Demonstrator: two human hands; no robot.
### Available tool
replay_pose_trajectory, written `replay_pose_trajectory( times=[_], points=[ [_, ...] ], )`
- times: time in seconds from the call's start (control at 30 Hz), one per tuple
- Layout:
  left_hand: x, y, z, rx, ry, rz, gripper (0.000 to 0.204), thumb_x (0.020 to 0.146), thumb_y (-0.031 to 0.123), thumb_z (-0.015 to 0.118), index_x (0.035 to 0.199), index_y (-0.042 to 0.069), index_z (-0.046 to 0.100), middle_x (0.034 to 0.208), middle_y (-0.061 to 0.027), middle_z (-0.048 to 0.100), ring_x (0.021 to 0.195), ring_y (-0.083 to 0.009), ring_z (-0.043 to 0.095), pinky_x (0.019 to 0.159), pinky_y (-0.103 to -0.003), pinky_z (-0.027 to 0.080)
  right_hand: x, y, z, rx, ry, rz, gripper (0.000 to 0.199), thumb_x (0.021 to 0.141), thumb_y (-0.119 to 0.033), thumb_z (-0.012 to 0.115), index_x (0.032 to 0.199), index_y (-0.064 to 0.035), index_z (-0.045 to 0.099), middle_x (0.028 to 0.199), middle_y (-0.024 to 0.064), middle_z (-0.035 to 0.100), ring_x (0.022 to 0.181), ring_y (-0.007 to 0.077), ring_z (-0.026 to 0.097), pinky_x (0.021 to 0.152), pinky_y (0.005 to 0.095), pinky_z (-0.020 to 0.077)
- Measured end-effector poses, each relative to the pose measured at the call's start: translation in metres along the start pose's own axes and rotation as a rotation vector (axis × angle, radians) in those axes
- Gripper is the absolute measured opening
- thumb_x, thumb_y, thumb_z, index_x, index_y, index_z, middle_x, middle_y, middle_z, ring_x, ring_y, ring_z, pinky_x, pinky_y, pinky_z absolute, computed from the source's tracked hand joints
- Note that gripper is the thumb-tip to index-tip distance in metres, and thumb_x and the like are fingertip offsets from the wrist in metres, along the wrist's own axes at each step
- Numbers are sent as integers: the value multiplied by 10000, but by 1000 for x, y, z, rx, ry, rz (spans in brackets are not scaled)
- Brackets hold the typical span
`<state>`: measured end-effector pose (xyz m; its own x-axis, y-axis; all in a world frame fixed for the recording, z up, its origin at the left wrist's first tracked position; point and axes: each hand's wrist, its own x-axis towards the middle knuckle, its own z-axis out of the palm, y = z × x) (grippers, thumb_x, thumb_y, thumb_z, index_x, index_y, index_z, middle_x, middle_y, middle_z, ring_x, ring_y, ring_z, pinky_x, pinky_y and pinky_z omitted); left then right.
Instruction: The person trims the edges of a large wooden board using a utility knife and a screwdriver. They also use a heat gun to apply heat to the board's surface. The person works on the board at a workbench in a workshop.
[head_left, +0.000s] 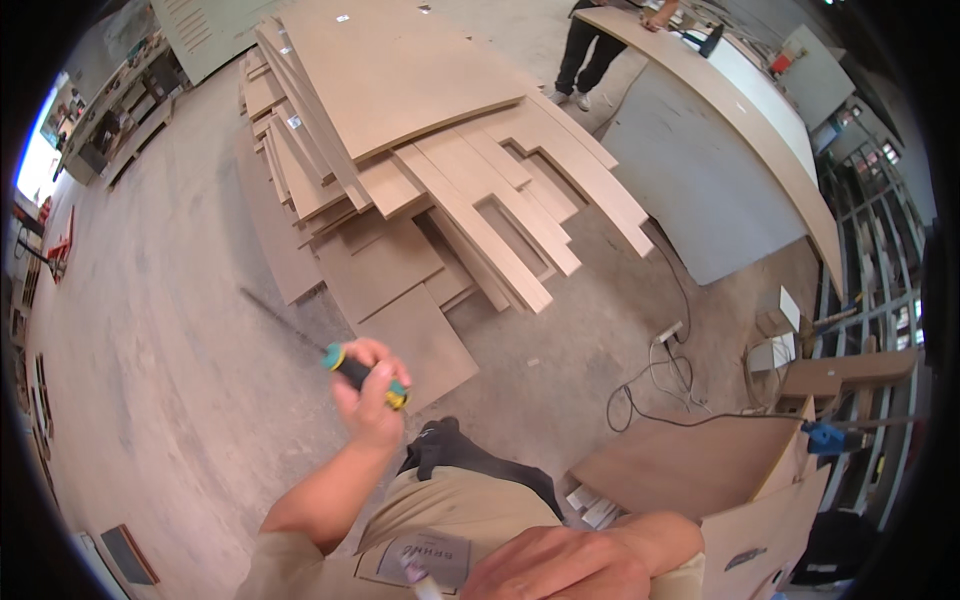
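Observation:
Held out over the floor, my left hand [368, 395] is wrapped round the handle of a screwdriver [352, 371]. The handle is green, black and yellow; the long dark shaft points up and left, blurred by motion. My right hand [560, 568] is drawn in close to my chest at the lower edge, fingers curled and pressed together. Whatever those fingers may hold is hidden. Beside them a small white stick like a cigarette [424, 584] pokes up; I cannot tell whether the hand touches it.
Ahead lies a large pile of wooden boards [420, 80], some with cutouts. A person [588, 55] stands at a long panel [740, 110] at the far right. Cables [655, 385] trail on the floor. Boards [690, 460] and a blue tool [826, 437] are at right.

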<state>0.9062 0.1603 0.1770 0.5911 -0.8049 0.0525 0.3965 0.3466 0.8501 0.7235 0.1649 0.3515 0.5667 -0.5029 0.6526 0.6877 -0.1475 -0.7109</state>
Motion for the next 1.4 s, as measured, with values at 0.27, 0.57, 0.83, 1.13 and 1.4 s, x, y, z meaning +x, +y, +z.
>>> replay_pose_trajectory(
  times=[0.27, 0.57, 0.83, 1.13, 1.4],
  points=[
    [22, 17, -53, 126, 407, 119, 263, 865, 49, 640, 999, 116, 424, 888, -66, 510, 673, -185, 553, 610, -314, 477, 70, 67, -157, -130, -17, 698, 348, 930, -27, 655, 1262, 71, 617, 1125, 152, 703, 864, 301, 722, 755, 361, 590],
    [30, -11, -1, 403, 675, 171, 234, 892, 99, 619, 951, 105, 393, 841, -66, 493, 615, -158, 514, 580, -292, 445, 158, 273, -563, -444, 986, 912, 366, 950, -236, 702, 1223, -9, 613, 1026, 65, 665, 894, 176, 674, 696, 327, 573],
    [69, -49, 67, 460, 755, 73, 249, 873, 87, 613, 945, 117, 377, 836, -65, 496, 602, -148, 514, 557, -280, 438, 205, 330, -615, -446, 793, 947, 341, 980, -243, 712, 1156, 37, 631, 989, 83, 643, 814, 173, 657, 708, 313, 608],
    [87, -64, 91, 419, 759, 62, 251, 855, 54, 599, 956, 118, 378, 851, -62, 489, 607, -152, 524, 580, -277, 454, 201, 320, -636, -224, 783, 960, 333, 950, -164, 714, 1124, 97, 602, 1000, 173, 660, 865, 309, 703, 784, 420, 640],
    [80, -64, 89, 445, 801, 21, 234, 855, 51, 596, 957, 107, 392, 855, -62, 488, 605, -157, 519, 573, -282, 453, 201, 318, -645, -311, 758, 1007, 221, 935, -173, 734, 792, -45, 625, 695, 42, 615, 574, 163, 598, 572, 340, 571]
  ],
)
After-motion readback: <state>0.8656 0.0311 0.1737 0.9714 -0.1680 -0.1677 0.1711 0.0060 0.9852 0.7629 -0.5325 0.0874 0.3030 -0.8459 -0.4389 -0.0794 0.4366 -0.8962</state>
